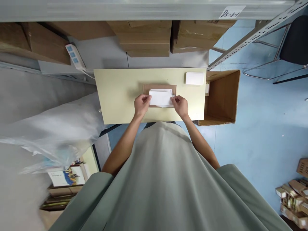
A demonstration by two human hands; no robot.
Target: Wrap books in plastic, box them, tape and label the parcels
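A white rectangular slip of paper [160,97] is pinched at its two ends by my left hand [142,104] and my right hand [180,105]. It lies over or just above a small open cardboard box [158,86], where more white papers show beneath it. Both hands have thumb and fingers closed on the paper's edges. The box rests on a pale yellow table [120,96], near its front edge. To the right at the back of the table is another white rectangular stack or box [194,78]. What else the small box contains is hidden under the paper.
Behind the table stands a metal shelf [144,11] with large cardboard boxes [146,38] and a power strip [75,57]. A large open carton [222,98] adjoins the table's right end. Clear plastic sheeting [60,125] is on the left; a black chair [295,40] stands far right.
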